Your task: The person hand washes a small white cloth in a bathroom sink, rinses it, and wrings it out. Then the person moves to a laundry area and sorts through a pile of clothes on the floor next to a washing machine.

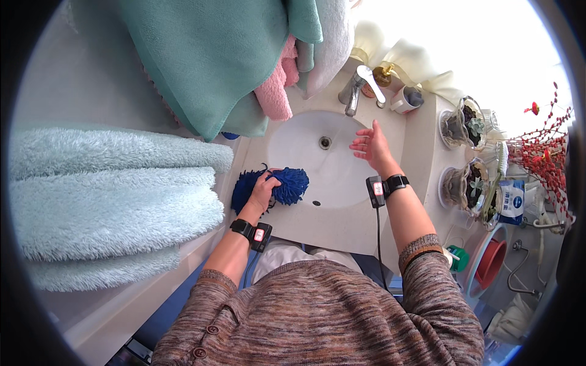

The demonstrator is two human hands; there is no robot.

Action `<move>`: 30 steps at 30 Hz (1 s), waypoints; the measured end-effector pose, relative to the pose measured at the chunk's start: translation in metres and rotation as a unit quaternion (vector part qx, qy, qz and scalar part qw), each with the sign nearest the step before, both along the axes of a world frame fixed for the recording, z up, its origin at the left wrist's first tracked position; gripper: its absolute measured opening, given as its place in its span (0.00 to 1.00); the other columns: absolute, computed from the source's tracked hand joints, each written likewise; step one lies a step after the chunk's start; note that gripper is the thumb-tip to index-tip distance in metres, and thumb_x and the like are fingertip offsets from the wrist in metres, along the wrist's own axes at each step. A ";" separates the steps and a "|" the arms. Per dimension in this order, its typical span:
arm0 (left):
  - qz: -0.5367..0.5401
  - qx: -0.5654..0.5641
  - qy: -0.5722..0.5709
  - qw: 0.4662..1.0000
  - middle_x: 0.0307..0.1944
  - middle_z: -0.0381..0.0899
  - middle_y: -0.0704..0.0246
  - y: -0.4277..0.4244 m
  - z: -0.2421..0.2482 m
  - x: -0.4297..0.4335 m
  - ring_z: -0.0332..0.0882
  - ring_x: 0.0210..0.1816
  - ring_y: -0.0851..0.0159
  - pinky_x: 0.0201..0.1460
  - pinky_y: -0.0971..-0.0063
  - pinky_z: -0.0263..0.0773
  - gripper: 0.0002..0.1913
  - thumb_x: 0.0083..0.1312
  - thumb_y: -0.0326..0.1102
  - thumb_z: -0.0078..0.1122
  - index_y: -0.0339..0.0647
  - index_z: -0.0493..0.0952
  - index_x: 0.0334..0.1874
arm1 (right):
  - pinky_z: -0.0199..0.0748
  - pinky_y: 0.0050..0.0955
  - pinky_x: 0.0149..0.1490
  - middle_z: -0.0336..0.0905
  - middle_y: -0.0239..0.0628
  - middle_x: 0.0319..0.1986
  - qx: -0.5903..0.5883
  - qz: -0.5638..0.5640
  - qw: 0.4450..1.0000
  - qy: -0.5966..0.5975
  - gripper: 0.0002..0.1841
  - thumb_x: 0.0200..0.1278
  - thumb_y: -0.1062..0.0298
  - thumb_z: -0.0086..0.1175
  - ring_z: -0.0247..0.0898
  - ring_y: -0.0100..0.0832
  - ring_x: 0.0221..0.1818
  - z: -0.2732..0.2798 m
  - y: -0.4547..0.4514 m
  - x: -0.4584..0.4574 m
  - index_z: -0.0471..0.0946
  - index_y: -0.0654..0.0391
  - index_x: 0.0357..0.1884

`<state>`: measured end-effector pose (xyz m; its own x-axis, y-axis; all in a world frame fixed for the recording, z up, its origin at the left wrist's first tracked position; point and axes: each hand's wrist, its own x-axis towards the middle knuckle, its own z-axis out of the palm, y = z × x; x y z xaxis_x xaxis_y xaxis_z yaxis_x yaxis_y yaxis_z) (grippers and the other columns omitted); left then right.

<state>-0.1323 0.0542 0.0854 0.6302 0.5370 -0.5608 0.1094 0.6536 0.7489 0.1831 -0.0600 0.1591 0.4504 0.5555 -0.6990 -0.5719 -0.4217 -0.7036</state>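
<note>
My left hand [262,191] grips a dark blue shaggy chenille cloth or mop head [292,185] around its middle. One end of it hangs over the left rim of the white washbasin [293,137]; the other lies on the counter [297,224]. On the basin's right side my right hand [373,147] is raised with its fingers apart and nothing in it. Above that hand stands a chrome faucet [352,94] with its lever [371,84] pointing to the right. A thin stream of water seems to fall from the spout toward the drain [325,143].
Green towels [206,55], a pink towel [274,94] and fluffy pale blue towels [114,201] hang at left. Behind the faucet stand an amber pump bottle [383,75] and a mug [405,100]. Potted succulents [474,128] line the right ledge, near a red basin [491,265].
</note>
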 end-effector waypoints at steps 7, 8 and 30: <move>-0.272 0.089 -0.158 0.945 0.56 0.74 0.69 -0.022 0.049 0.053 0.70 0.55 0.72 0.62 0.77 0.62 0.22 0.61 0.35 0.53 0.40 0.75 0.58 | 0.79 0.38 0.43 0.80 0.40 0.40 0.115 -0.029 0.953 0.277 0.28 0.68 0.41 0.42 0.79 0.39 0.39 -0.035 -0.033 -0.115 0.73 0.57 0.52; -0.261 0.137 -0.100 0.950 0.53 0.76 0.69 -0.021 0.053 0.060 0.73 0.52 0.72 0.59 0.76 0.65 0.19 0.61 0.33 0.54 0.40 0.77 0.55 | 0.80 0.36 0.41 0.81 0.40 0.37 0.159 -0.076 0.938 0.298 0.23 0.70 0.47 0.40 0.80 0.38 0.36 -0.040 -0.034 -0.120 0.74 0.56 0.51; -0.140 -0.319 -0.295 0.890 0.50 0.79 0.58 -0.050 0.046 0.058 0.79 0.49 0.60 0.56 0.65 0.74 0.23 0.73 0.50 0.40 0.40 0.69 0.60 | 0.77 0.34 0.51 0.79 0.43 0.46 0.180 -0.109 0.948 0.238 0.26 0.70 0.47 0.35 0.78 0.37 0.46 -0.022 -0.042 -0.159 0.74 0.59 0.53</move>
<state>-0.0742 0.0046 0.1316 0.9750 0.0031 -0.2224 0.0462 0.9752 0.2163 0.0242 -0.1020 0.1374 0.2631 0.7264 -0.6349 -0.9068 -0.0384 -0.4197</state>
